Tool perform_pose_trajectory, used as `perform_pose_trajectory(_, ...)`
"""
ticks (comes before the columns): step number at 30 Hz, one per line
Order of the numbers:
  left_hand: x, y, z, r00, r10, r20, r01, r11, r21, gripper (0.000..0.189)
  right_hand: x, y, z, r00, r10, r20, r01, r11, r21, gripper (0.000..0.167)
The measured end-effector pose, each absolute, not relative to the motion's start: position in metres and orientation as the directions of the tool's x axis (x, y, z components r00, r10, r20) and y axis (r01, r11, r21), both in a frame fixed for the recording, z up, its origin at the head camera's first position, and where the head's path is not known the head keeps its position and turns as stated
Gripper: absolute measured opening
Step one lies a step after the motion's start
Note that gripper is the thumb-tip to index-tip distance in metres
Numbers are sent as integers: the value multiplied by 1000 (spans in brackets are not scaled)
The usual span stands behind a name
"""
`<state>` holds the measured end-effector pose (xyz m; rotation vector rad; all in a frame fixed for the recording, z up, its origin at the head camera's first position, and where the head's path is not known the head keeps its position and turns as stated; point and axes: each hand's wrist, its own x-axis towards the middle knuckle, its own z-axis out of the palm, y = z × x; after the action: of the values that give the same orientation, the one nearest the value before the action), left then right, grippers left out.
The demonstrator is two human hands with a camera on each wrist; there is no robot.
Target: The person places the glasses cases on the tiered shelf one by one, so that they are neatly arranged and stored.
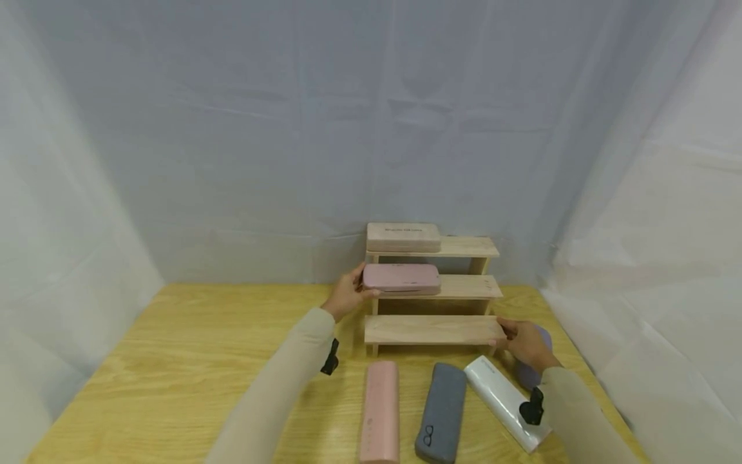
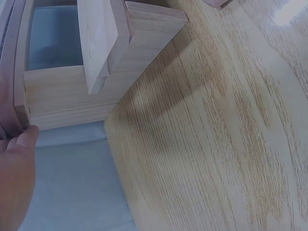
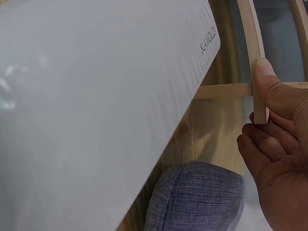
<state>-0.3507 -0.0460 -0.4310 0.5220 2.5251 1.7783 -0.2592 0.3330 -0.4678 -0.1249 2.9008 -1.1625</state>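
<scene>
A pink glasses case [image 1: 402,277] lies on the left part of the middle step of a three-step wooden shelf [image 1: 431,330]. My left hand [image 1: 348,293] holds its left end, thumb at the front and fingers behind. At the right end of the lowest step, my right hand [image 1: 524,341] pinches the board, with the thumb on one face and the fingers curled beneath in the right wrist view. A cream glasses case [image 1: 404,237] with lettering sits on the top step, at the left.
In front of the shelf lie a salmon-pink case [image 1: 380,412], a grey case [image 1: 442,412] with a glasses drawing, and a glossy white case [image 1: 504,399]. A blue-purple fabric case [image 3: 199,197] stands partly behind my right hand. Pale sheets [image 1: 261,161] enclose the wooden table [image 1: 191,367].
</scene>
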Motion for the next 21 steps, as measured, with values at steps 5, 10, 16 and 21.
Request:
perform_pose_trajectory(5, -351, -46, -431, -944, 273, 185, 262, 284, 922, 82, -260, 334, -468, -997, -75, 17, -66, 724, -687, 66)
perform_pose_trajectory(10, -349, -48, -431, -944, 271, 190, 259, 248, 933, 83, -261, 332, -469, -997, -72, 12, -61, 732, -679, 67)
perform_pose_trajectory(16, -348, -52, -431, -946, 265, 187, 254, 244, 936, 84, -263, 331, -470, -997, -72, 12, -62, 743, -666, 66)
perform_pose_trajectory(21, -344, -57, -430, -955, 250, 161, 226, 259, 939, 80, -264, 331, -469, -997, -74, 4, -56, 724, -687, 66)
